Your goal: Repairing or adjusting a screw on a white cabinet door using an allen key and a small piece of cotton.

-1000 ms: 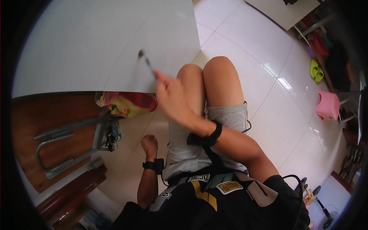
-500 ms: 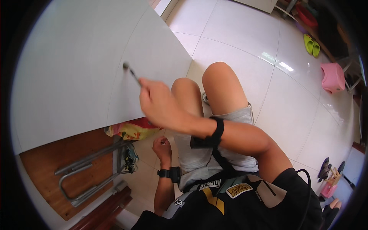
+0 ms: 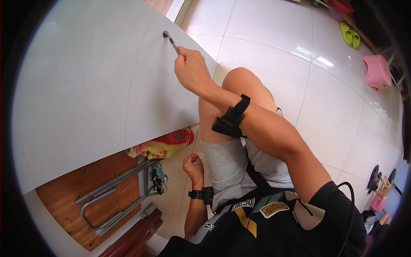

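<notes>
My right hand [image 3: 192, 70] is closed around a thin metal rod [image 3: 172, 41] with a small dark round head. The head is at a large pale, smooth surface [image 3: 85, 85] crossed by faint seams, near its far edge; I cannot tell whether it touches. My left hand [image 3: 195, 169] is low beside my left thigh, its fingers curled. Whatever those fingers hold, if anything, is hidden. Close to the left hand, a red and yellow printed bag [image 3: 169, 143] sticks out past the near edge of the pale surface.
Below the surface's edge stands a brown wooden board [image 3: 81, 192] with grey metal folding legs [image 3: 113, 182], beside patterned shoes [image 3: 159, 177]. Green clogs [image 3: 351, 35] and a pink stool [image 3: 376, 72] stand at the right on the tiled floor [image 3: 265, 30].
My right hand has moved up and to the right with the rod, whose head now sits nearer the surface's far edge. The whole view has shifted slightly; my left hand stays curled.
</notes>
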Tool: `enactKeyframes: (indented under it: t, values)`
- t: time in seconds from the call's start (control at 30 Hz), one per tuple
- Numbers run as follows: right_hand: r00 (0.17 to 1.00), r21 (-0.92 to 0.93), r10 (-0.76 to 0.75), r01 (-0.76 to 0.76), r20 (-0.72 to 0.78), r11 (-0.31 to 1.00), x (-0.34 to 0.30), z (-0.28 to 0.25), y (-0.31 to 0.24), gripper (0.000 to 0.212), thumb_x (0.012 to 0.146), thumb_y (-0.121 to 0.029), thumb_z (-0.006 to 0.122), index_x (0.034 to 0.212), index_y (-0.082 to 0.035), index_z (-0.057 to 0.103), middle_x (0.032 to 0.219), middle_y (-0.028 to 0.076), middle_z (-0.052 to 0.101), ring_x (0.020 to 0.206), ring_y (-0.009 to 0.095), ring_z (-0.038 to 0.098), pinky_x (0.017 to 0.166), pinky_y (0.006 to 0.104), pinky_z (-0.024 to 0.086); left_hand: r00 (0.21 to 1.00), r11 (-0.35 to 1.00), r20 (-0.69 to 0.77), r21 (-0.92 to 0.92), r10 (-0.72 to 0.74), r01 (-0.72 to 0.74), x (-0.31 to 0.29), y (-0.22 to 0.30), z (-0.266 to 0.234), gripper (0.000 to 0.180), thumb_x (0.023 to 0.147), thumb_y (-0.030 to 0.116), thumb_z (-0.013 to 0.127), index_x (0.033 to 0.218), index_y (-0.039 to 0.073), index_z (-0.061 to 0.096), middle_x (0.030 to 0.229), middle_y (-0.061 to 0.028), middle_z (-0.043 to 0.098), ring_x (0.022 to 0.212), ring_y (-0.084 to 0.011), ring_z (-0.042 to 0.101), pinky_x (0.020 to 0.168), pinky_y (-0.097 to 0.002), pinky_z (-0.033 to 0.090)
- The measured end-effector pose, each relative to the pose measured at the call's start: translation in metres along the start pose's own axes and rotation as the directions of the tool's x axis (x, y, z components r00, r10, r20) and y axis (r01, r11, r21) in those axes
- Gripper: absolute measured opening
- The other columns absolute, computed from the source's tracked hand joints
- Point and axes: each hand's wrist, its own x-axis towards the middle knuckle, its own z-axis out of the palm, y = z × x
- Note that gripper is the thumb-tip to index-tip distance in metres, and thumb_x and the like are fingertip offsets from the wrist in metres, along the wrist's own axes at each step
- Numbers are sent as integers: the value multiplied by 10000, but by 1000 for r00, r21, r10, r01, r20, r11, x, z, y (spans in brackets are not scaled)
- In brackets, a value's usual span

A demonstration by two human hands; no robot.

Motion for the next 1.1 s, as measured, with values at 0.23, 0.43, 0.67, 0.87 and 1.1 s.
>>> enactKeyframes:
  t: [0.23, 0.43, 0.67, 0.87, 1.1]
  values:
    - [976, -59, -21, 34, 216, 998, -49, 4, -4, 222, 904, -30, 465, 1045, 79, 597, 737, 336, 600, 704, 511, 609, 623, 552, 479, 999, 999, 24, -26, -28, 28, 2, -1, 4, 95, 766, -80, 679, 826, -18, 720, 932, -162, 740, 833, -299, 714, 710, -356, 601]
    - [1000, -125, -29, 28, -3, 992, 10, -2, 25, 343, 932, -52, 498, 1234, 46, 627, 731, 315, 584, 606, 439, 599, 567, 480, 458, 1000, 999, 27, -30, 13, -13, 1, 16, 4, 99, 771, -72, 683, 833, -10, 729, 941, -158, 743, 827, -299, 719, 711, -349, 598]
    - [996, -181, -77, 85, 48, 980, -9, 2, 14, 271, 928, -61, 497, 1129, 81, 612, 734, 317, 598, 622, 474, 596, 574, 534, 457, 999, 997, 36, -70, -28, 30, -4, 1, 6, 87, 774, -68, 686, 832, -13, 722, 947, -153, 738, 816, -285, 713, 717, -340, 595]
    - [990, -163, -37, 60, 136, 985, -89, 24, 41, 256, 949, -63, 487, 1114, 62, 638, 625, 291, 550, 531, 455, 572, 508, 504, 432, 997, 991, -9, -110, -72, 71, -11, 7, 9, 74, 783, -52, 696, 839, -9, 717, 943, -143, 735, 809, -268, 709, 720, -332, 591]
    - [930, -27, -9, 20, 367, 999, -125, 28, 26, 296, 938, -51, 475, 1185, 70, 582, 631, 290, 550, 577, 444, 603, 531, 507, 441, 990, 980, -21, -145, -140, 135, -18, -19, 15, 103, 782, -48, 707, 865, 12, 720, 936, -130, 739, 780, -253, 705, 703, -322, 582]
